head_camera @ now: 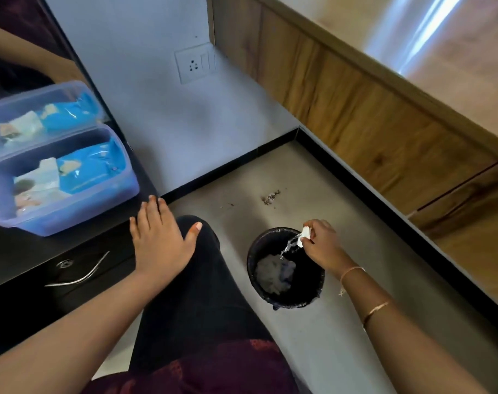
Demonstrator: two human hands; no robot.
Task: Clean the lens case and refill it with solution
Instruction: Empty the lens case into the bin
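Note:
My right hand [320, 245] grips a small white lens case [304, 236], tipped over the rim of a black bin [313, 291] on the floor. A thin stream of liquid runs from the case down into the bin, onto crumpled grey-white tissue [273, 273] inside. My left hand [159, 237] rests flat with fingers spread on the edge of the dark table, holding nothing.
An open clear plastic box [71, 220] with a blue pouch and packets sits on the dark table [28, 251] against a mirror. A drawer handle [80, 275] lies below. A wooden cabinet [384, 123] runs along the right. Crumbs [271, 197] lie on the grey floor.

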